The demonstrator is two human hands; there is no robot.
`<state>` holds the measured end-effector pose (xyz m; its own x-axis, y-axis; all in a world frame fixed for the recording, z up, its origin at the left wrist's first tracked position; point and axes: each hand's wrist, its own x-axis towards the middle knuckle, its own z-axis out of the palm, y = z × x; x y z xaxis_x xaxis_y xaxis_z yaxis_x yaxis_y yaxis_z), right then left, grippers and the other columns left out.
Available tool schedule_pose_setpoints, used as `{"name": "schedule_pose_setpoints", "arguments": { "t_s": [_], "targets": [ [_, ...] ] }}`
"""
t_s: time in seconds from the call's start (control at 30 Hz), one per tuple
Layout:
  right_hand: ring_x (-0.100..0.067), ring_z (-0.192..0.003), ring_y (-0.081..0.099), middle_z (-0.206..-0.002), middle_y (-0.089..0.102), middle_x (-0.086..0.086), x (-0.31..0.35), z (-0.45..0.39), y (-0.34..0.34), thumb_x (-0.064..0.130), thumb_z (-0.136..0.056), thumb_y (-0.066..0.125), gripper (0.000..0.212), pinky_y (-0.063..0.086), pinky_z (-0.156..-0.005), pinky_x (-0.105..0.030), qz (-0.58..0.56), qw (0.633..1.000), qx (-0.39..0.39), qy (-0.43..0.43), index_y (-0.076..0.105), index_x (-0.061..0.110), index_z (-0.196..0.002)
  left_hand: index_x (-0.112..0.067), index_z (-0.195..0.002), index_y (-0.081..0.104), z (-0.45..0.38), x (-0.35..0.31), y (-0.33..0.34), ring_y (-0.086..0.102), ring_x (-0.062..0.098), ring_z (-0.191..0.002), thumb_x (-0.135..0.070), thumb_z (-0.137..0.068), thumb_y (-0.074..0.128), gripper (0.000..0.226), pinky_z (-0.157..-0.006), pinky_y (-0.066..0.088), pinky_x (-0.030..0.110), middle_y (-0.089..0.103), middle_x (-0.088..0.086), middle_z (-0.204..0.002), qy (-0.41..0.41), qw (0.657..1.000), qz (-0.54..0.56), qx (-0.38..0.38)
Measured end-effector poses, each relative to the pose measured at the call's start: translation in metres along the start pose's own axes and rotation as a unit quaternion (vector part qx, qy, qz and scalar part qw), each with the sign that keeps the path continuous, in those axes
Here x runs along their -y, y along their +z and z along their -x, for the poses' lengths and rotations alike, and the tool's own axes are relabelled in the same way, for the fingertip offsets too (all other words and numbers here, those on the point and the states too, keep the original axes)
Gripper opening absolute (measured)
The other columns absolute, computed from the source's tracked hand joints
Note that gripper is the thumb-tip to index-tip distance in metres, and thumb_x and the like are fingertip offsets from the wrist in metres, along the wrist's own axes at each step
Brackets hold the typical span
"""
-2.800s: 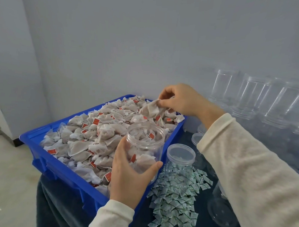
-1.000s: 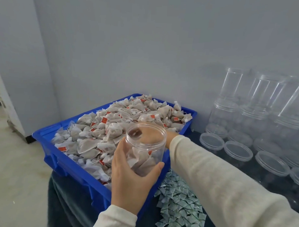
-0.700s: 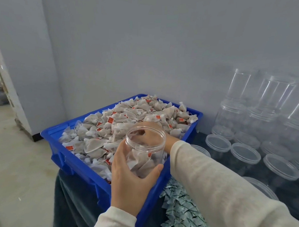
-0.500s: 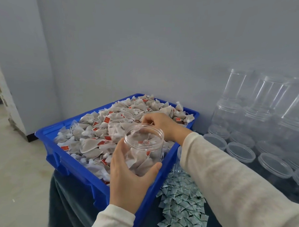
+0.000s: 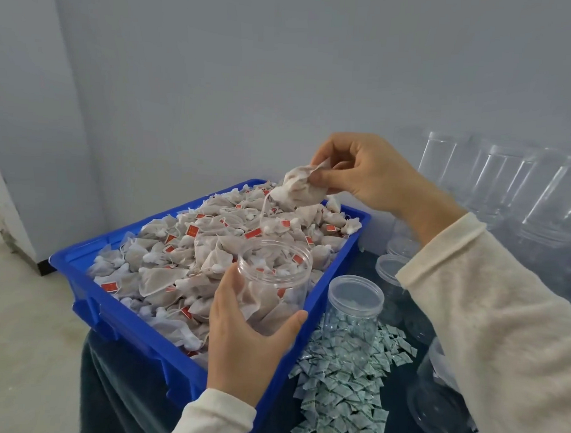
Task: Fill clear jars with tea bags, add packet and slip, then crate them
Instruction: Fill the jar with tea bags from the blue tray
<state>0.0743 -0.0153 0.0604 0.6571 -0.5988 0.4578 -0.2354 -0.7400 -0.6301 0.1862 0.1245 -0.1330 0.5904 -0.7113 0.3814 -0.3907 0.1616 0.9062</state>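
My left hand [image 5: 244,348] grips a clear jar [image 5: 274,281], partly filled with tea bags, over the near right corner of a blue tray [image 5: 119,320] heaped with tea bags [image 5: 191,254]. My right hand [image 5: 367,174] is raised above the tray's far end and pinches a tea bag [image 5: 296,189]. That bag's string hangs down to a red tag [image 5: 285,223] just above the pile.
An empty clear jar [image 5: 353,311] stands right of the tray amid a pile of small green-white packets [image 5: 342,382]. More empty jars [image 5: 495,179] are stacked along the wall at right. Lids and open jars [image 5: 389,270] stand on the dark table behind my right arm.
My right hand left the jar's mouth, went to the pile and rose from the tray's far end with a tea bag pinched. My left hand kept hold of the jar.
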Motion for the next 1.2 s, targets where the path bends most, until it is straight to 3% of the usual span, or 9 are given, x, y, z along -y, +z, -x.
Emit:
{"name": "schedule_pose_setpoints", "arguments": {
  "t_s": [0.1, 0.2, 0.43, 0.7, 0.9, 1.1, 1.2],
  "targets": [
    [-0.020, -0.074, 0.068, -0.078, 0.070, 0.001, 0.008, 0.006, -0.006, 0.015, -0.081, 0.075, 0.015, 0.059, -0.068, -0.025, 0.030, 0.999, 0.006, -0.017, 0.065, 0.026, -0.079, -0.039, -0.141, 0.025, -0.001, -0.001, 0.003, 0.042, 0.004, -0.117, -0.058, -0.053, 0.079, 0.105, -0.101, 0.037, 0.030, 0.043, -0.017, -0.125, -0.002, 1.000, 0.001, 0.005],
    [-0.009, -0.063, 0.063, -0.074, 0.069, 0.006, 0.012, 0.013, -0.004, 0.017, -0.080, 0.076, 0.018, 0.056, -0.064, -0.018, 0.057, 0.998, 0.027, -0.020, 0.065, 0.029, -0.077, -0.044, -0.134, 0.026, 0.000, -0.004, 0.006, 0.045, 0.009, -0.122, -0.063, -0.049, 0.076, 0.101, -0.105, 0.041, 0.037, 0.044, -0.014, -0.130, -0.008, 0.999, 0.026, 0.022],
    [0.009, -0.062, 0.055, -0.067, 0.060, 0.019, 0.013, 0.021, 0.006, 0.023, -0.082, 0.076, 0.024, 0.044, -0.059, -0.007, 0.152, 0.987, 0.058, -0.016, 0.060, 0.038, -0.073, -0.026, -0.142, 0.032, 0.001, -0.006, 0.009, 0.044, 0.014, -0.126, -0.070, -0.046, 0.071, 0.112, -0.106, 0.041, 0.041, 0.045, -0.007, -0.136, -0.016, 1.000, 0.005, 0.014],
    [0.010, -0.067, 0.055, -0.074, 0.063, 0.017, 0.016, 0.025, 0.020, 0.026, -0.084, 0.074, 0.004, 0.045, -0.064, -0.008, 0.175, 0.979, 0.107, -0.014, 0.070, 0.026, -0.084, -0.026, -0.143, 0.031, 0.002, -0.010, 0.010, 0.043, 0.011, -0.123, -0.065, -0.048, 0.071, 0.110, -0.096, 0.035, 0.026, 0.046, -0.007, -0.133, 0.000, 1.000, -0.004, 0.006],
    [0.007, -0.073, 0.060, -0.079, 0.067, 0.015, 0.014, 0.026, 0.026, 0.028, -0.086, 0.072, 0.006, 0.048, -0.072, -0.011, 0.159, 0.981, 0.115, -0.010, 0.071, 0.022, -0.089, -0.026, -0.145, 0.028, 0.003, -0.012, 0.010, 0.043, 0.011, -0.125, -0.068, -0.045, 0.072, 0.117, -0.105, 0.042, 0.040, 0.045, -0.006, -0.137, -0.007, 1.000, 0.005, 0.010],
    [0.003, -0.059, 0.061, -0.073, 0.069, 0.011, 0.003, 0.025, 0.019, 0.023, -0.086, 0.073, 0.005, 0.050, -0.063, -0.012, 0.124, 0.988, 0.094, 0.017, 0.070, 0.021, -0.082, -0.027, -0.145, 0.027, 0.004, -0.009, 0.009, 0.043, 0.009, -0.123, -0.055, -0.055, 0.081, 0.108, -0.103, 0.039, 0.032, 0.045, -0.006, -0.136, 0.007, 1.000, -0.018, 0.002],
    [0.002, -0.056, 0.061, -0.066, 0.067, 0.014, -0.006, 0.024, 0.019, 0.021, -0.086, 0.072, 0.007, 0.050, -0.060, -0.011, 0.112, 0.989, 0.094, 0.035, 0.069, 0.022, -0.080, -0.025, -0.144, 0.029, 0.004, -0.010, 0.009, 0.044, 0.012, -0.123, -0.054, -0.055, 0.082, 0.107, -0.105, 0.041, 0.037, 0.046, -0.006, -0.136, 0.010, 1.000, -0.020, 0.007]
  ]
}}
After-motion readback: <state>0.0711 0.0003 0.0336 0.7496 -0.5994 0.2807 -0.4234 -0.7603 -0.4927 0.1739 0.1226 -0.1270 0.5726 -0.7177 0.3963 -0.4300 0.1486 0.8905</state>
